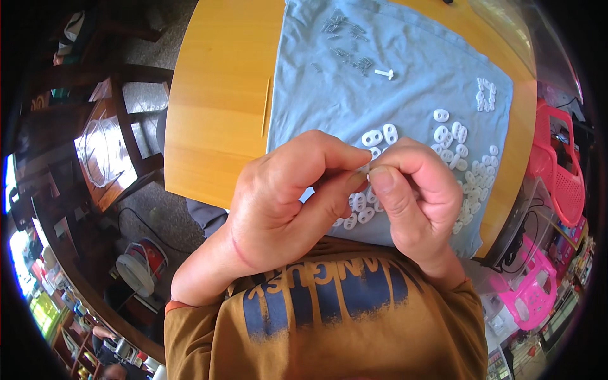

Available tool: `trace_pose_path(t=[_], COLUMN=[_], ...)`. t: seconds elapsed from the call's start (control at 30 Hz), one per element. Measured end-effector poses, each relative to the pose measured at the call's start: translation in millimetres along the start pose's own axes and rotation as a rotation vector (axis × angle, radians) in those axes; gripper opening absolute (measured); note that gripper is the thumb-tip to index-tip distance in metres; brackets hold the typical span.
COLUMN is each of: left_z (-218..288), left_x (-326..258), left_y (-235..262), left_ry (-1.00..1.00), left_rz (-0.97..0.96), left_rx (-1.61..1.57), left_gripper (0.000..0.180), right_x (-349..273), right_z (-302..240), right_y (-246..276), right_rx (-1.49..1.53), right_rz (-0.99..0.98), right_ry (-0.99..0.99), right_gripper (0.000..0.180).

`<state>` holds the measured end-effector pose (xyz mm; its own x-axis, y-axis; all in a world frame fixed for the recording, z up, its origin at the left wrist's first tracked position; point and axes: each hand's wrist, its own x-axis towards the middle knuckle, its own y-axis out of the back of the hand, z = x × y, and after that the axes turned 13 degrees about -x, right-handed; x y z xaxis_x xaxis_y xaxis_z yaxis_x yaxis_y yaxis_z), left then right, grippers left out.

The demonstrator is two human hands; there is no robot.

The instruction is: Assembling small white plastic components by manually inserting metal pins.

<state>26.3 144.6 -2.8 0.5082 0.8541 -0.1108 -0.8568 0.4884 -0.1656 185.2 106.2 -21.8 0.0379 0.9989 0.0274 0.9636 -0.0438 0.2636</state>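
Observation:
My left hand (278, 196) and my right hand (421, 196) meet fingertip to fingertip over a blue cloth (329, 107). Both are closed in a pinch. A tiny pale bit shows between the tips, but the fingers hide what it is. Beyond and beneath the hands lie white oval plastic pieces with two holes (372, 137), several of them partly covered by my left hand. More two-holed ovals (441, 115) are spread right of my right hand. A white T-shaped plastic piece (384, 75) lies alone farther up the cloth.
Small thin grey metal pieces, perhaps springs (351, 58), lie in loose heaps at the cloth's far side. Smaller white parts (486, 95) sit near its right edge. A thin yellow stick (266, 106) rests on the wooden table (215, 95). Pink plastic chairs (560, 164) stand at right.

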Motion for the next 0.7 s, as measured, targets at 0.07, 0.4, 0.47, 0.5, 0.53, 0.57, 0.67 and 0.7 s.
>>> trace_pose_path(t=[0.07, 0.4, 0.47, 0.5, 0.53, 0.57, 0.67, 0.7], left_z=[1, -3, -4, -4, -4, -6, -10, -10], left_x=[0, -1, -2, -1, -1, -2, -4, -5], left_y=[1, 3, 2, 2, 1, 2, 3, 3], left_ry=[0.0, 0.126, 0.138, 0.147, 0.155, 0.152, 0.162, 0.185], left_rz=[-0.01, 0.034, 0.057, 0.074, 0.091, 0.089, 0.106, 0.14], left_rx=[0.006, -0.127, -0.183, -0.244, -0.304, -0.304, -0.424, -0.473], left_gripper=[0.017, 0.013, 0.013, 0.013, 0.014, 0.014, 0.014, 0.014], right_x=[1, 2, 0, 1, 1, 1, 1, 0], right_z=[1, -1, -3, -4, -5, -6, -10, -11], right_y=[0, -5, -6, -7, -7, -7, -9, -8], right_rx=[-0.029, -0.003, 0.084, 0.083, 0.111, 0.139, 0.291, 0.289], right_rz=[0.003, -0.039, -0.025, -0.023, -0.019, -0.015, 0.025, 0.024], right_ry=[0.031, 0.003, -0.09, -0.087, -0.101, -0.114, -0.194, -0.192], right_gripper=[0.007, 0.008, 0.008, 0.008, 0.008, 0.008, 0.011, 0.011])
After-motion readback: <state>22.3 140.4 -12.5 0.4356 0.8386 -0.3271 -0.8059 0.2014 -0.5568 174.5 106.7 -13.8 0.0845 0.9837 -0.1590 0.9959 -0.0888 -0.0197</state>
